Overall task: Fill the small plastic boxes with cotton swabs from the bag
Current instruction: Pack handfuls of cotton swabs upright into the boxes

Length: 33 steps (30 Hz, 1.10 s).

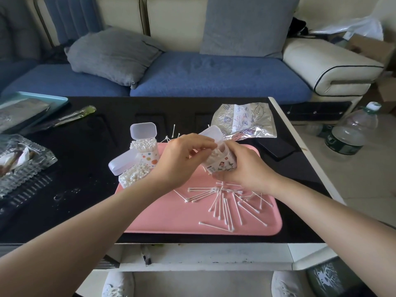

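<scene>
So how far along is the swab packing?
Two small clear plastic boxes stand open and packed full at the pink tray's left edge. The right hand holds a third box tilted while the left hand works at its mouth. Loose white cotton swabs still lie on the tray.

Both bare forearms reach forward from the lower corners and converge at the middle; the left hand (182,157) is palm down, fingers curled, thumb and forefinger pinched together at the tips; the right hand (242,168) is wrapped closed around what it holds, knuckles up, wrist slightly bent inward; the two hands nearly touch.
</scene>
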{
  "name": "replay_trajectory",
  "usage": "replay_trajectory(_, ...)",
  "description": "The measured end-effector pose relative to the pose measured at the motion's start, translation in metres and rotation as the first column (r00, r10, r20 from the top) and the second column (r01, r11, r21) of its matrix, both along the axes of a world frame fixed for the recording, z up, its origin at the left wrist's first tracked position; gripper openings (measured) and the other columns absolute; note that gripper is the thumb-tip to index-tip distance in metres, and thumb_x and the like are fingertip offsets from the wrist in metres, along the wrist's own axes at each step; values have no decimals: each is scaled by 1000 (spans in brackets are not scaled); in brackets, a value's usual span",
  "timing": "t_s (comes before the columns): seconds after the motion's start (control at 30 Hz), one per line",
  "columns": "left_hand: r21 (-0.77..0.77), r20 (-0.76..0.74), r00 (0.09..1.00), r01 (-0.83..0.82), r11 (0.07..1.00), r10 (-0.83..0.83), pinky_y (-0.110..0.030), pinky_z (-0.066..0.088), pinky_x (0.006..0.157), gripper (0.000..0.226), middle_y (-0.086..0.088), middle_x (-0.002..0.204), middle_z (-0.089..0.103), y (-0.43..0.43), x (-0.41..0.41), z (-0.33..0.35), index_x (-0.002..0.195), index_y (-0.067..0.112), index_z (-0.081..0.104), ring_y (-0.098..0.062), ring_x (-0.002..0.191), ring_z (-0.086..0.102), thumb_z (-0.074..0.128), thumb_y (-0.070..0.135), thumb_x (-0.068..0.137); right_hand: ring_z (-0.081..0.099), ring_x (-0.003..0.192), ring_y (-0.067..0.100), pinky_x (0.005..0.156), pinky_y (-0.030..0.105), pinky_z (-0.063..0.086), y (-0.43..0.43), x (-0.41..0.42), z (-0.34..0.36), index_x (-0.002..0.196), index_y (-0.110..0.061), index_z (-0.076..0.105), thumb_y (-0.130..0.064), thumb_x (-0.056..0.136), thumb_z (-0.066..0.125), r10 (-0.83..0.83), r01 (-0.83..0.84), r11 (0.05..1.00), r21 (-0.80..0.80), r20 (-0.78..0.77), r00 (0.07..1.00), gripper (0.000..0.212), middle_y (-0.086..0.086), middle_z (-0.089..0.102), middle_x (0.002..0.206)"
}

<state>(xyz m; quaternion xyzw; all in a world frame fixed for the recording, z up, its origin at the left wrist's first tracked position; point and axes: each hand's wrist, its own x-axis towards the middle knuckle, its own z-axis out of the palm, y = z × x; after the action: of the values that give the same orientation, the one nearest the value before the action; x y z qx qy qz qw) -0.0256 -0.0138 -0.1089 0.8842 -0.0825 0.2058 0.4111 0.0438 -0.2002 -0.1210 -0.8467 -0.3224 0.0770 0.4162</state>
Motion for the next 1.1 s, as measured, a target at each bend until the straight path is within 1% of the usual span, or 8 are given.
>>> replay_trajectory(0.27,-67,-192,967,-182,981,166,-35,58,79,23,11,98,70,8,-11,8,113,26,71,-7,71,70,70,33,92,68,93,5,84,33,56,4,0,1,116,-22,61,-25,72,90,-38,38,999,29,-18,999,53,-9,71,102)
replay_trajectory(0.4,-298,-458,883,-257,919,99,-37,59,72,19,-1,93,72,3,-16,10,101,23,70,-24,63,73,63,40,96,68,90,6,82,38,57,7,0,-1,111,-24,61,-31,69,91,-48,48,999,4,20,999,52,-9,71,98)
replay_trajectory(0.5,-429,-524,851,-303,851,39,-30,57,59,15,-9,85,73,4,-15,9,100,17,71,-22,53,66,67,31,96,67,89,6,81,33,55,8,-1,-3,109,-26,61,-34,68,91,-41,43,999,-34,59,997,52,-9,71,96)
replay_trajectory(0.67,-419,-437,891,-322,849,122,-20,50,53,5,-1,67,71,13,-10,3,84,12,75,-13,53,61,75,12,89,61,83,1,69,24,47,8,-1,-4,103,-22,59,-31,70,90,-16,27,996,-89,123,992,47,-11,67,88)
replay_trajectory(0.73,-418,-413,901,-319,851,135,-18,52,57,4,-3,68,72,15,-10,4,83,11,77,-13,56,59,77,9,86,62,87,4,73,25,50,8,0,-5,108,-22,59,-29,69,90,-7,18,995,-96,119,993,50,-11,67,93)
replay_trajectory(0.87,-374,-331,929,-292,880,168,-20,50,59,6,-10,75,73,16,-10,7,85,13,81,-9,57,55,75,13,87,61,88,-2,72,9,44,8,-1,-5,111,-22,61,-30,69,90,-3,13,996,-86,117,993,52,-16,65,93)
replay_trajectory(1.0,-65,21,979,-200,978,202,-12,40,60,11,13,75,67,10,-11,4,94,21,82,-2,59,55,73,17,90,63,87,-7,69,6,44,11,-5,-2,107,-28,60,-29,69,90,-11,12,1000,-5,33,999,49,-17,67,94)
replay_trajectory(1.1,193,181,980,-117,974,82,-28,47,69,24,3,95,62,6,-11,-3,112,17,78,-11,79,58,61,19,95,66,86,-4,69,10,47,13,-5,-3,109,-27,60,-26,72,89,-1,5,997,72,-54,999,46,-13,70,95)
